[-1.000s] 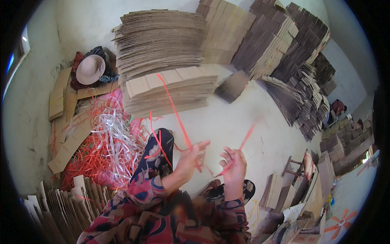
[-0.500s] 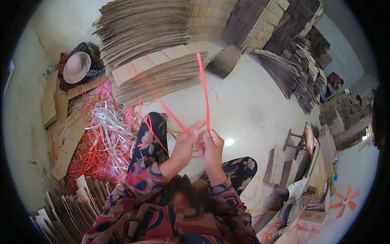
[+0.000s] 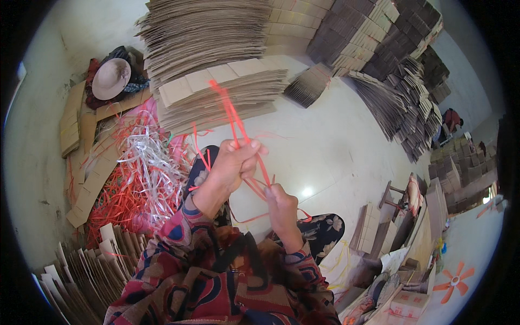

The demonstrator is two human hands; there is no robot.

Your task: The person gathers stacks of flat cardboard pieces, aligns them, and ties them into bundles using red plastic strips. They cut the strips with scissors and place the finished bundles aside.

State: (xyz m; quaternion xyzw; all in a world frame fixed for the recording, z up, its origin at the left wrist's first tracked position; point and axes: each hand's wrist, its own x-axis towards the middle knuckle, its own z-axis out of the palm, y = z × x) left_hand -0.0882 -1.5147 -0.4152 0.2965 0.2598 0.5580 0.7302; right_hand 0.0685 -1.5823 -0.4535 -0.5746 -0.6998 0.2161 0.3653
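A red plastic strap (image 3: 234, 115) runs between my hands, with its doubled upper ends sticking up past my left hand. My left hand (image 3: 234, 162) is closed round the strap, thumb pressed on the fingers. Lower and to the right, my right hand (image 3: 283, 210) pinches the lower part of the same strap. Between the two hands the strands are stretched slantwise. A thin loop hangs beneath them above my lap. More red strands dangle beside my left wrist, over my left knee (image 3: 203, 176) in dark flowered trousers. Whether the strands are knotted cannot be made out.
A heap of red and white straps (image 3: 142, 162) lies to the left. Behind it are a hat (image 3: 111, 79) and cardboard pieces. Tall stacks of flat cardboard (image 3: 206, 40) stand ahead. On the right are a small stool (image 3: 391, 194) and an orange fan (image 3: 454, 283). Another person (image 3: 451, 120) is far right.
My hands have moved apart, the left going up and the right down. The strap ends, earlier spread into two separate upright pieces, now lie together above my left hand.
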